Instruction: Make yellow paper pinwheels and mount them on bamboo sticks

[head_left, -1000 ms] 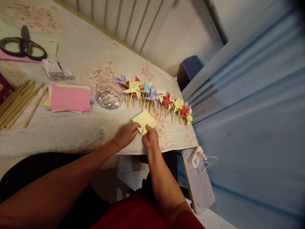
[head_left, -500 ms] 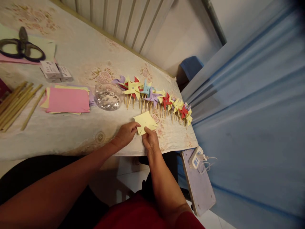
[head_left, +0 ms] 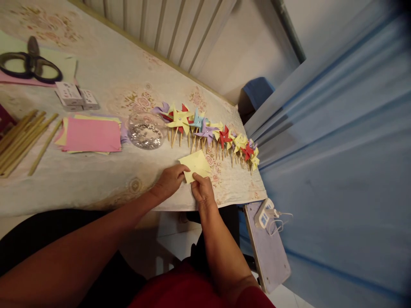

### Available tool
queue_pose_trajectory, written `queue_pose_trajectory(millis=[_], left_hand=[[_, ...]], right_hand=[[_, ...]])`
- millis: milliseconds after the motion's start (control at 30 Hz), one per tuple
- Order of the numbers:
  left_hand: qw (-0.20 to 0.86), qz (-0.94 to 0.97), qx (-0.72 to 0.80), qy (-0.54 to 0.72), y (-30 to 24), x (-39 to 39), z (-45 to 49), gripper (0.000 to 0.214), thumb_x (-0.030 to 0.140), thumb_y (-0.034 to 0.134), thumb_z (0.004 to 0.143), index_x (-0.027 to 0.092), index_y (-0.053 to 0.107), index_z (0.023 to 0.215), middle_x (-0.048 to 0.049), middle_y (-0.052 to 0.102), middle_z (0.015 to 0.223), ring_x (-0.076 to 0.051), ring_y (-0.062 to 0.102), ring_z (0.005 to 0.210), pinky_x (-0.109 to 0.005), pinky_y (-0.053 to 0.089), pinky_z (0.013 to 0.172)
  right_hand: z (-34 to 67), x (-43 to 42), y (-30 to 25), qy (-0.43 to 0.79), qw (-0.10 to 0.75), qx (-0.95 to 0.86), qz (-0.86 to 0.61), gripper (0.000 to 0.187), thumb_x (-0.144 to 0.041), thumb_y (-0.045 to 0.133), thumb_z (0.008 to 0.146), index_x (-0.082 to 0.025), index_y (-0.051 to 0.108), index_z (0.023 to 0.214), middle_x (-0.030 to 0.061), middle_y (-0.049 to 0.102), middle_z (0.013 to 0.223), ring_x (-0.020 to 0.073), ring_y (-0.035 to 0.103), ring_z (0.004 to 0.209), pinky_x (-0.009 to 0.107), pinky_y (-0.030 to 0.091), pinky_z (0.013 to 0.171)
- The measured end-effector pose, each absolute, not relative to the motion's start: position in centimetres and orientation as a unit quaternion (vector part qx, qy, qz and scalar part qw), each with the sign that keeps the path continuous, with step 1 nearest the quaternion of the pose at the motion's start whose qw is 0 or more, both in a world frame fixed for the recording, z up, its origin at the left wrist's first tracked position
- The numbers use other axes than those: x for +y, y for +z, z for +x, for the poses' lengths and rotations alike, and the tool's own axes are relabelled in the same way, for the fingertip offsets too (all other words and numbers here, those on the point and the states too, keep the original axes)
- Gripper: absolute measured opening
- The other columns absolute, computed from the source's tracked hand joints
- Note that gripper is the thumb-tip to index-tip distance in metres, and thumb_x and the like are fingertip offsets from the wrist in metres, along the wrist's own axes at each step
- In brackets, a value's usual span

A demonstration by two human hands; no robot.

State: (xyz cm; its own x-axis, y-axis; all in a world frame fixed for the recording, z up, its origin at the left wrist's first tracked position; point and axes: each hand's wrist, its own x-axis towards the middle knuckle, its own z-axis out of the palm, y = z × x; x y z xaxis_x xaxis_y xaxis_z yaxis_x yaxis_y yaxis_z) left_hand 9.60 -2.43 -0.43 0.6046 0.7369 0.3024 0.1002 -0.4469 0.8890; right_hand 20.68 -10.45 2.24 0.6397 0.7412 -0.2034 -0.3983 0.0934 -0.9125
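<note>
A square of yellow paper (head_left: 196, 161) is held between both hands over the front part of the table, with a small dot near its middle and slits running in from its corners. My left hand (head_left: 170, 179) pinches its left edge between thumb and fingers. At the near edge, my right hand (head_left: 203, 188) grips it with the thumb on top and the fingers underneath, hidden. Beyond the paper stretches a row of finished paper pinwheels (head_left: 207, 131) on sticks, in yellow, red, purple and blue.
Left of the pinwheels sit a clear dish of small metal pieces (head_left: 146, 134), a stack of coloured paper (head_left: 93, 134), two small boxes (head_left: 75, 96), scissors (head_left: 30, 64) and several wooden sticks (head_left: 22, 141). A power strip (head_left: 265, 212) rests on a stool (head_left: 271, 252) at the right.
The yellow paper has shifted very slightly to the left in my hands, my right thumb moving with it. Everything on the table stays in place.
</note>
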Motion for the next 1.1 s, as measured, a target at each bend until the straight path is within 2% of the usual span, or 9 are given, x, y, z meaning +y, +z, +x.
queue_pose_trajectory(millis=[233,400,600,733,933,1100], left_hand=[[0.497,0.746,0.29,0.335,0.5,-2.5,9.4,0.008,0.021,0.06,0.079,0.02,0.068,0.08,-0.0003,0.072,0.079,-0.016,0.065,0.075,-0.027,0.049,0.074],[0.508,0.744,0.293,0.322,1.1,-2.5,9.3,0.01,0.025,0.062,0.079,0.019,0.064,0.071,0.0001,0.066,0.072,-0.015,0.059,0.07,-0.027,0.045,0.071],[0.518,0.732,0.315,0.311,1.3,-2.4,9.5,0.011,0.026,0.059,0.078,0.019,0.062,0.07,0.0001,0.064,0.071,-0.016,0.058,0.071,-0.029,0.044,0.072],[0.528,0.72,0.326,0.309,1.1,-2.5,9.6,0.011,0.026,0.058,0.077,0.019,0.06,0.068,0.0004,0.064,0.069,-0.016,0.059,0.07,-0.028,0.045,0.069],[0.62,0.631,0.351,0.307,0.8,-2.8,10.1,0.011,0.027,0.057,0.078,0.02,0.054,0.071,0.0011,0.064,0.064,-0.016,0.066,0.065,-0.026,0.049,0.062],[0.628,0.618,0.364,0.302,1.3,-2.8,10.1,0.01,0.025,0.058,0.078,0.02,0.053,0.071,0.002,0.064,0.061,-0.015,0.066,0.06,-0.025,0.048,0.058]], right_hand=[[21.1,-10.4,1.6,0.391,0.751,-0.16,-0.508,0.022,-0.018,0.071,0.067,-0.019,0.064,0.088,0.0018,0.077,0.086,0.0178,0.072,0.103,0.032,0.058,0.094],[21.0,-10.5,1.7,0.393,0.74,-0.133,-0.529,0.02,-0.015,0.07,0.068,-0.017,0.065,0.087,0.0023,0.076,0.084,0.0172,0.073,0.096,0.03,0.059,0.092],[20.8,-10.4,1.6,0.396,0.747,-0.155,-0.511,0.025,-0.012,0.068,0.066,-0.017,0.066,0.091,0.0009,0.077,0.087,0.0147,0.073,0.089,0.026,0.057,0.092],[20.8,-10.5,1.6,0.398,0.746,-0.164,-0.508,0.026,-0.013,0.069,0.067,-0.017,0.065,0.093,0.0016,0.077,0.088,0.0165,0.074,0.091,0.029,0.059,0.09],[20.6,-10.6,1.9,0.403,0.733,-0.151,-0.527,0.03,-0.015,0.07,0.067,-0.019,0.063,0.096,0.0013,0.077,0.09,0.0172,0.073,0.093,0.031,0.059,0.09],[20.6,-10.7,1.8,0.409,0.738,-0.156,-0.514,0.029,-0.014,0.069,0.067,-0.019,0.063,0.096,0.0009,0.077,0.088,0.0162,0.074,0.092,0.029,0.058,0.092]])
